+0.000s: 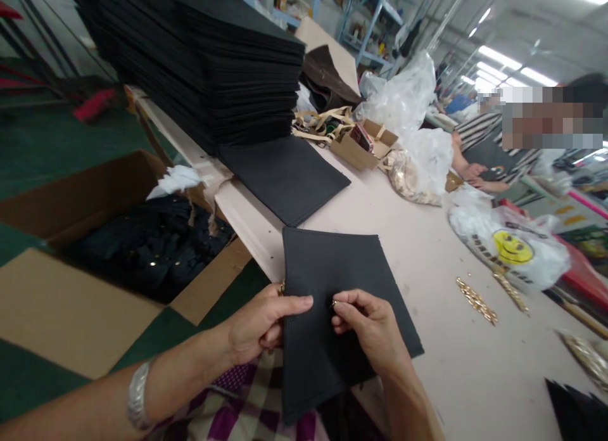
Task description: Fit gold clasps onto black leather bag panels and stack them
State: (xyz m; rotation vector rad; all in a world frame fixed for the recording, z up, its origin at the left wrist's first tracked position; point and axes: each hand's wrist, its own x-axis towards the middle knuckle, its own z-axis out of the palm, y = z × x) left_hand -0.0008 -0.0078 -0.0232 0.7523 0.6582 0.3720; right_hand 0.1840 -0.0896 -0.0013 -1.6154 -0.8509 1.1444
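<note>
A flat black fabric piece point(338, 273) lies over the near edge of the pale table point(418, 238) and hangs toward my lap. My left hand point(261, 320) grips its left edge, thumb on top, with a small gold part showing by the fingers. My right hand point(368, 327) rests on the fabric with thumb and forefinger pinched on a tiny metal piece. A second black piece point(285, 175) lies farther up the table, below a tall stack of black pieces point(209, 61).
An open cardboard box point(118, 251) of dark items stands on the floor at left. Gold chain pieces point(476, 300), a smiley plastic bag point(513, 248), a small carton point(363, 143) and clear bags lie on the table. Another person's arm point(475, 172) rests at the far right.
</note>
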